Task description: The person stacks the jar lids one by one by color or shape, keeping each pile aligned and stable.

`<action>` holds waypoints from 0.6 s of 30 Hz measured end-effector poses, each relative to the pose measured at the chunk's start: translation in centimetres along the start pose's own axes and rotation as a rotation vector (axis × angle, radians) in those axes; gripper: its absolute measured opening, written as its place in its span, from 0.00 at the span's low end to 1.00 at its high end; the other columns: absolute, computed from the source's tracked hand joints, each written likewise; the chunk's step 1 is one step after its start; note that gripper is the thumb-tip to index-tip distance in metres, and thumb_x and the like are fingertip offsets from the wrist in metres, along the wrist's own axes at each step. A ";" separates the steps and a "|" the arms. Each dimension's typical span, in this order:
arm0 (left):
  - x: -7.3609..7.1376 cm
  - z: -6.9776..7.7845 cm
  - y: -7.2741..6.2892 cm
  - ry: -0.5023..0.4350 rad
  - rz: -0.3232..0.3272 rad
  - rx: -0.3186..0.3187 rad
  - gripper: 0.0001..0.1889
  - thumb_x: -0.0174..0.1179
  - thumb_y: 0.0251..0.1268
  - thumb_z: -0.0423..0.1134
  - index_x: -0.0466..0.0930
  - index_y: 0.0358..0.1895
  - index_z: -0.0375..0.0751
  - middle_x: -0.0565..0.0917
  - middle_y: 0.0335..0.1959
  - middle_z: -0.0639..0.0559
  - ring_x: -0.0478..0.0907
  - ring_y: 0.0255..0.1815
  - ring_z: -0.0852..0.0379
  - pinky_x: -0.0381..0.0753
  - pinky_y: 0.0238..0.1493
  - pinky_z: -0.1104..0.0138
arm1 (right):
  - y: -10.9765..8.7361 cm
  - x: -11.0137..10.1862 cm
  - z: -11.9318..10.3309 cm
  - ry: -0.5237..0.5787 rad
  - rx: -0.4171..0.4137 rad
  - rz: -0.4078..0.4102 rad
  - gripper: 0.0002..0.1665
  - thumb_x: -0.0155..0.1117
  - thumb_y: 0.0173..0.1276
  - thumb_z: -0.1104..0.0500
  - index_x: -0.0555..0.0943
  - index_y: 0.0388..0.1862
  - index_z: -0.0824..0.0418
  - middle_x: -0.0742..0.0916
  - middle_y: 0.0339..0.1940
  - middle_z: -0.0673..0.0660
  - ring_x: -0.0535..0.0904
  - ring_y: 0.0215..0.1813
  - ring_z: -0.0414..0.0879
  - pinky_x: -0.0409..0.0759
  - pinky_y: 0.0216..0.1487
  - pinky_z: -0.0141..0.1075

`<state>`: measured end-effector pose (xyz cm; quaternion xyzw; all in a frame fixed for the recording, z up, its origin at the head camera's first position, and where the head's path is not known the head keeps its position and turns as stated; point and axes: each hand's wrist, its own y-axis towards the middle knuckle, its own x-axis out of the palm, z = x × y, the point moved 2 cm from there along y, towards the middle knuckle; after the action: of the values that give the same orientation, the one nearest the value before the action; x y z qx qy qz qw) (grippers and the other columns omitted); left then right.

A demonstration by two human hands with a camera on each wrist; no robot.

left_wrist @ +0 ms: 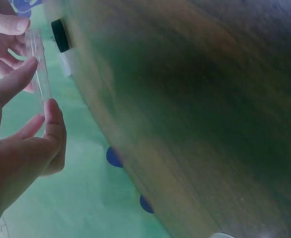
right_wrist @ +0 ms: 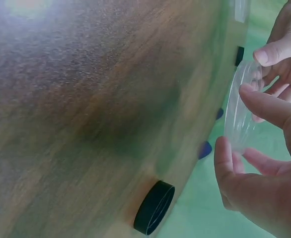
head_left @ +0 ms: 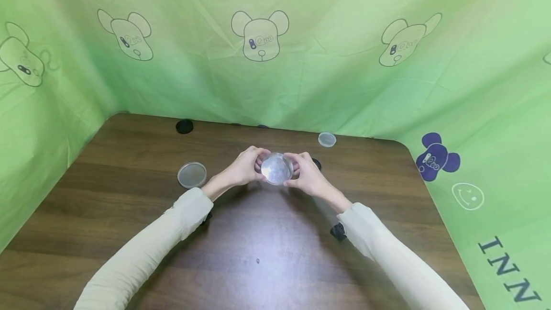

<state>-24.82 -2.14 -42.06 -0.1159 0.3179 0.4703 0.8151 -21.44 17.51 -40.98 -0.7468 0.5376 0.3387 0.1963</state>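
Note:
Both hands hold a clear, shallow round petri dish (head_left: 277, 169) above the middle of the wooden table. My left hand (head_left: 247, 166) pinches its left edge between thumb and fingers, and my right hand (head_left: 306, 172) pinches the right edge the same way. Seen from the side in the left wrist view, the dish (left_wrist: 38, 69) is a thin transparent disc standing on edge between the fingertips. The right wrist view shows the rim of the dish (right_wrist: 242, 106) with the thumbs on the near side.
Another clear round dish (head_left: 192, 175) lies left of my left hand on the wooden table (head_left: 129, 157). A black round lid (head_left: 184, 126) and a small clear disc (head_left: 327, 139) lie near the back edge. Behind my right hand sits a black lid (right_wrist: 154, 208). Green cloth (head_left: 193, 85) surrounds the table.

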 end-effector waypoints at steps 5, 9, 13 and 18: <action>0.5 0.4 -0.1 -0.015 -0.020 -0.002 0.37 0.75 0.41 0.24 0.71 0.61 0.28 0.72 0.48 0.38 0.77 0.42 0.50 0.79 0.42 0.73 | -0.8 -0.3 0.2 0.009 -0.009 -0.001 0.46 0.77 0.46 0.72 0.67 0.66 0.73 0.70 0.49 0.69 0.78 0.45 0.57 0.80 0.48 0.43; 0.8 0.7 -0.2 -0.004 -0.035 0.001 0.37 0.75 0.41 0.24 0.71 0.60 0.28 0.73 0.47 0.39 0.77 0.41 0.51 0.79 0.42 0.73 | -1.3 -0.4 0.3 0.018 -0.005 -0.011 0.46 0.76 0.47 0.72 0.67 0.66 0.73 0.70 0.50 0.70 0.78 0.45 0.57 0.81 0.48 0.43; 1.2 0.9 -0.2 0.019 -0.061 0.007 0.36 0.75 0.41 0.25 0.72 0.60 0.29 0.74 0.46 0.40 0.77 0.39 0.53 0.78 0.41 0.73 | -1.7 -0.6 0.4 0.034 0.000 -0.036 0.45 0.76 0.47 0.73 0.67 0.65 0.74 0.69 0.51 0.71 0.79 0.44 0.58 0.82 0.46 0.41; 1.7 1.0 -0.3 0.009 -0.066 0.007 0.36 0.76 0.40 0.25 0.72 0.59 0.28 0.74 0.43 0.41 0.77 0.36 0.54 0.78 0.39 0.74 | -2.0 -0.9 0.5 0.048 0.002 -0.065 0.44 0.76 0.47 0.74 0.67 0.64 0.76 0.69 0.50 0.71 0.80 0.43 0.58 0.82 0.45 0.38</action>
<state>-23.61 -0.63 -42.40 -0.1257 0.3192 0.4415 0.8291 -19.92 19.13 -40.86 -0.7718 0.5178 0.3135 0.1948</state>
